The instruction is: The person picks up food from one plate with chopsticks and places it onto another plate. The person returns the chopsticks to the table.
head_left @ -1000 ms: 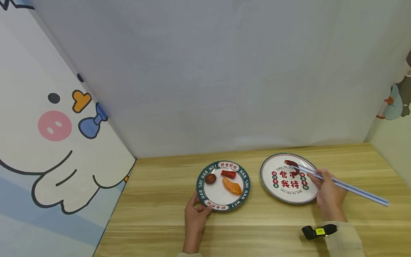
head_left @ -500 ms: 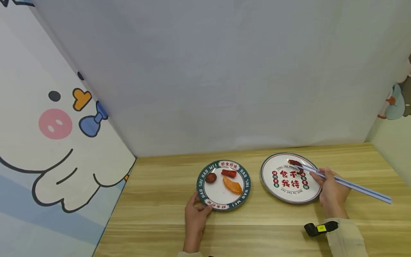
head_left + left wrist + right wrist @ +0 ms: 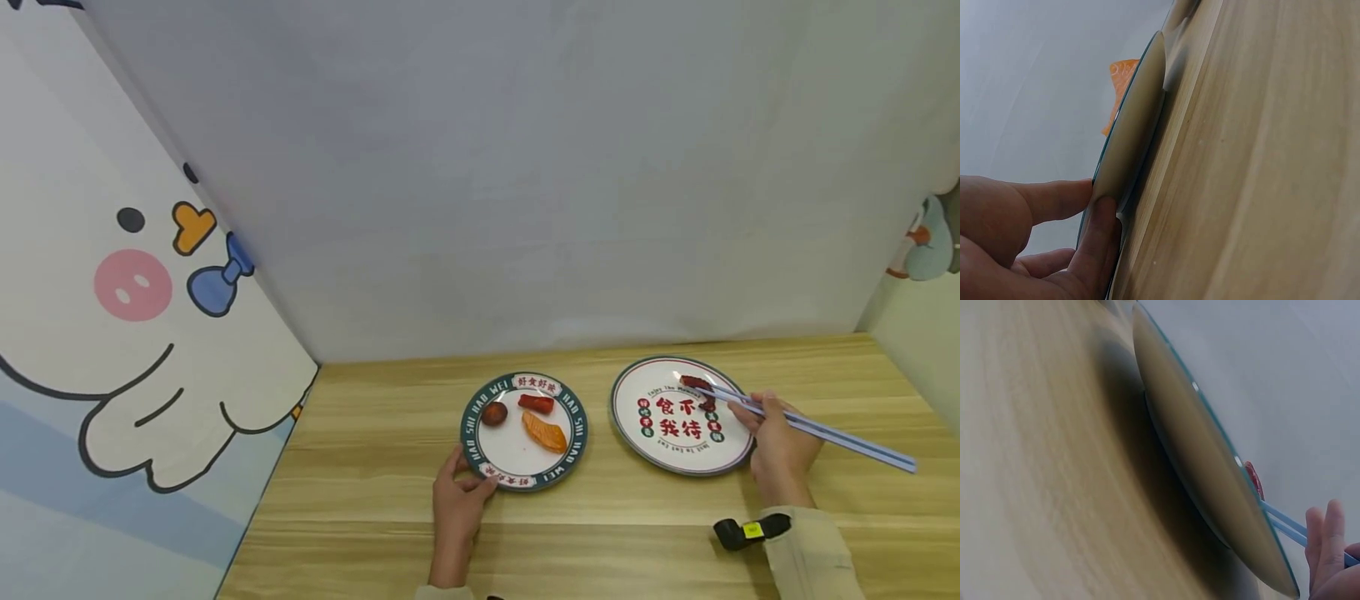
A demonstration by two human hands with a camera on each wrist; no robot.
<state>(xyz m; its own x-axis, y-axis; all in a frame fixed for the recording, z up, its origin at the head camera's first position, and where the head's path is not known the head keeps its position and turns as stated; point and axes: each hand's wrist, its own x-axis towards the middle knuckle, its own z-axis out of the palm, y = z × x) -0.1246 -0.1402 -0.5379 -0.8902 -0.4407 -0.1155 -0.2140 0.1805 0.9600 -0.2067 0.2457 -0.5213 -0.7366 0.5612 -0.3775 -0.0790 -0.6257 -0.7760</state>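
Observation:
My left hand (image 3: 456,504) pinches the near-left rim of a green-rimmed plate (image 3: 471,433); the left wrist view has the thumb at the edge and fingers against the underside. On that plate lie a brown round piece (image 3: 493,414), a red piece (image 3: 536,403) and an orange salmon-like slice (image 3: 544,432). My right hand (image 3: 782,450) holds pale blue chopsticks (image 3: 847,438), which slant over the right rim of a white plate with red lettering (image 3: 667,454). Their tips are at a dark red, curved piece of food (image 3: 697,383) on its far right part. In the right wrist view, the plate hides most of this piece.
Both plates stand on a wood-grain table (image 3: 360,475), with a gap between them. A pale curtain-like backdrop (image 3: 555,183) rises behind the table's far edge. At the left stands a cartoon-printed panel (image 3: 67,333). A black strap (image 3: 776,525) is on the right wrist.
The right hand and chopsticks have shifted slightly right. The dark red piece has moved a little right with the tips. My left hand keeps its hold on the green-rimmed plate.

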